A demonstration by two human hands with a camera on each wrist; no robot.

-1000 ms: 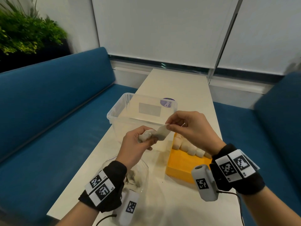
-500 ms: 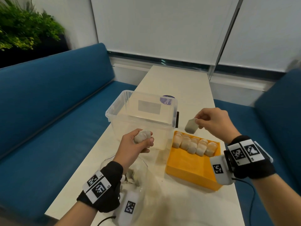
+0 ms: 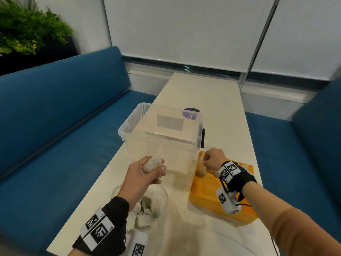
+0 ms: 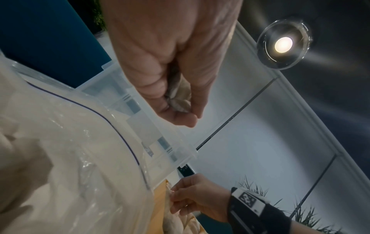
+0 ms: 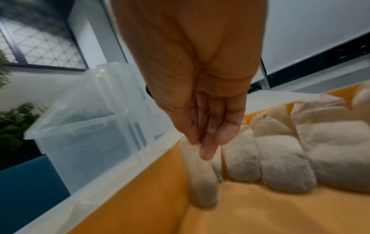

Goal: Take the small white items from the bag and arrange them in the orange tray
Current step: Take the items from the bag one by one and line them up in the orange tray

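The tray [image 3: 205,191] looks like matt orange plastic. The items [image 5: 284,164] in it are soft, chalky and matt (dough-like, faintly speckled). The bin [image 3: 160,133] is clear, smooth plastic; the bag [image 3: 158,204] is thin, glossy, crinkled film. The table [image 3: 206,93] is smooth and pale.

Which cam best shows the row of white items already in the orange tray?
Right wrist: the row of white items fills the frame, packed along the orange tray far wall. Head view: the right hand covers most. Left wrist: a sliver.
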